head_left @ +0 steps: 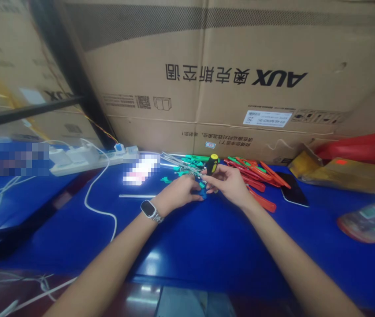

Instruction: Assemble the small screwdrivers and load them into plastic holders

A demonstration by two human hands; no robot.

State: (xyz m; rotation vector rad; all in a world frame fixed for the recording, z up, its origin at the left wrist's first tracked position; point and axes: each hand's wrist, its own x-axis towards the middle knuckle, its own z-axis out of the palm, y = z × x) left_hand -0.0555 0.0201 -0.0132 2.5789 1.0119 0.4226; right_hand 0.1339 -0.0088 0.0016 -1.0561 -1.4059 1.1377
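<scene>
My left hand (pixel 179 193), a watch on its wrist, is closed around a small blue part (pixel 203 194) on the blue table (pixel 207 246). My right hand (pixel 228 182) grips a screwdriver with a black and yellow handle (pixel 211 164), held upright over that blue part. Both hands meet in the middle of the table, just in front of a heap of green-handled metal tools (pixel 183 165).
Red plastic pieces (pixel 256 176) and a black phone (pixel 293 190) lie right of my hands. A white power strip (pixel 84 158) with cables sits at the left. A metal rod (pixel 137 196) lies near my left hand. Large cardboard boxes (pixel 240 75) wall the back.
</scene>
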